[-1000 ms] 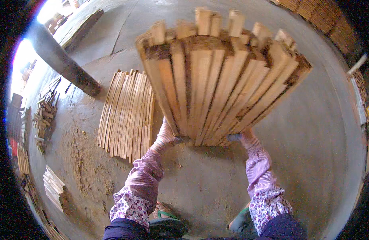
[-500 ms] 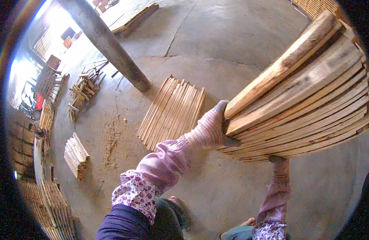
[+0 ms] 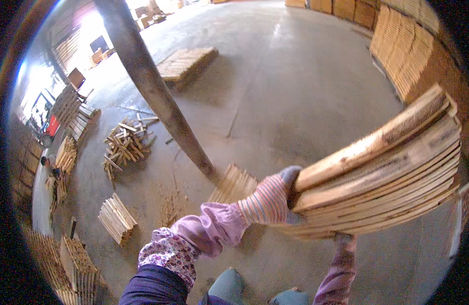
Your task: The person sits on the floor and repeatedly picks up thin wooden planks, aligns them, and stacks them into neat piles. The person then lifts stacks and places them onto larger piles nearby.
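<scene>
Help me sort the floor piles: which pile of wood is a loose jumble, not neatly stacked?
The scattered stick pile left of the leaning post; its pieces cross every way.

1. This is a woodworking shed or timber workshop with a wide, bare grey concrete floor [image 3: 295, 76].
2. Tall stacks of pale cut wooden slats [image 3: 407, 46] line the right wall.
3. Smaller bundles of short wooden strips [image 3: 116, 217] and a loose heap of offcuts [image 3: 123, 145] lie on the floor, amid scattered sawdust.
4. A flat pile of boards [image 3: 186, 62] rests farther off.
5. A grey leaning post [image 3: 153, 86] rises from the floor, with daylight at an open side.
</scene>
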Demonstrator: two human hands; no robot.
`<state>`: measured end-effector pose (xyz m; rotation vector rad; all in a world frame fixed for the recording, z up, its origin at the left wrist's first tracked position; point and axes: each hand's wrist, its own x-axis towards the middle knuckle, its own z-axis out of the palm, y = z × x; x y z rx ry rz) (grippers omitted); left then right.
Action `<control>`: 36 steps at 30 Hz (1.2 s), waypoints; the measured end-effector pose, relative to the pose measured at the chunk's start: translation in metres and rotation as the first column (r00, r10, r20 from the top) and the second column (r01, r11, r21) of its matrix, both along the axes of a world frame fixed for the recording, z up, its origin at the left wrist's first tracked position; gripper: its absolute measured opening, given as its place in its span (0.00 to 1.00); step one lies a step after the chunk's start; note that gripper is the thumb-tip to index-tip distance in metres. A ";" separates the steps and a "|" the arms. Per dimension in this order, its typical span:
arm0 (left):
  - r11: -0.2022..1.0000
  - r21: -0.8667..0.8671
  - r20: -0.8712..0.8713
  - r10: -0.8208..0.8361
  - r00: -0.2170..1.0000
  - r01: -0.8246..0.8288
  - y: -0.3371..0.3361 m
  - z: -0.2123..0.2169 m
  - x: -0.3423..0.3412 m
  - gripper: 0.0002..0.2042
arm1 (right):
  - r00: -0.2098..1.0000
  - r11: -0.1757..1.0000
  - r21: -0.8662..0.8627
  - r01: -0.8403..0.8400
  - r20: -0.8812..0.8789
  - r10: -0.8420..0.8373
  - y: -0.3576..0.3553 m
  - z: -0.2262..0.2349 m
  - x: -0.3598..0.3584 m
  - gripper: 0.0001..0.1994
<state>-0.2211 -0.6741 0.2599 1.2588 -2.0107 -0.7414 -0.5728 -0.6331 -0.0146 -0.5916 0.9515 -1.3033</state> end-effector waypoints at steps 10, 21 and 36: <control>0.996 -0.055 -0.042 0.062 0.997 -0.064 -0.097 0.237 -0.052 0.57 | 0.996 0.952 -0.295 -0.082 -0.051 0.070 -0.164 0.233 -0.043 0.26; 0.948 -0.220 0.030 0.241 0.970 -0.229 -0.323 0.416 -0.018 0.59 | 0.913 0.914 -0.361 -0.184 -0.407 0.023 -0.520 0.323 -0.054 0.26; 0.933 -0.278 0.061 0.257 0.965 -0.231 -0.801 0.477 0.246 0.60 | 0.963 0.938 -0.309 -0.158 -0.259 0.077 -1.010 0.449 0.235 0.25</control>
